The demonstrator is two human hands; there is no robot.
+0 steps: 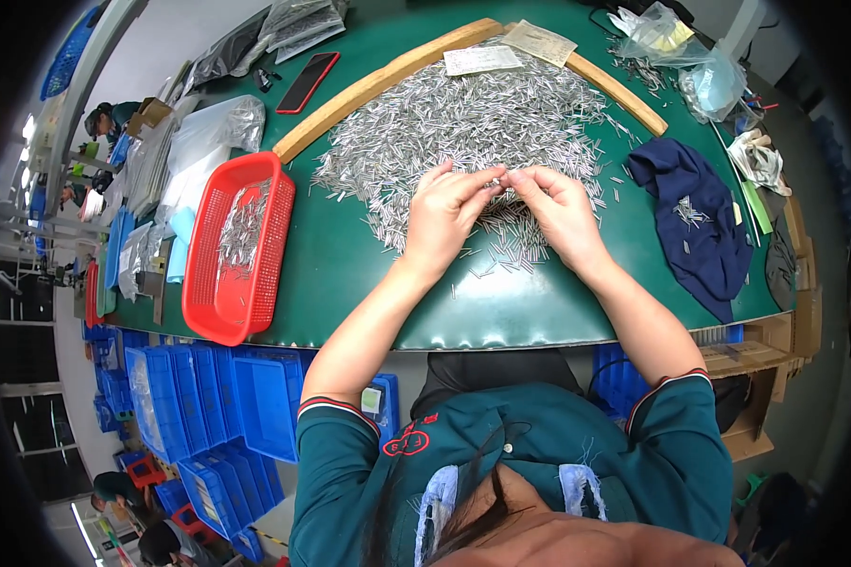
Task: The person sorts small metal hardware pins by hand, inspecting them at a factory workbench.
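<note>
A broad heap of small silvery metal pins (pixel 397 123) is spread over the green table (pixel 350 312). Over its near part, my left hand (pixel 444 213) and my right hand (pixel 563 213) meet with their fingertips almost touching. Thumb and forefinger of each are pinched together around a tiny silvery piece that looks like a metal pin; the fingers cover most of it. Several loose pins lie on the table just below my hands. To the left stands a red perforated basket (pixel 197 255) with pins inside.
Wooden bars (pixel 388 80) border the heap's far side, with paper slips (pixel 482 60) on top. A red-edged phone (pixel 308 83) and plastic bags (pixel 227 123) lie left. Right are a navy cloth (pixel 695 203) holding pins, and clear bags (pixel 709 85). Blue bins (pixel 269 402) stand below the table edge.
</note>
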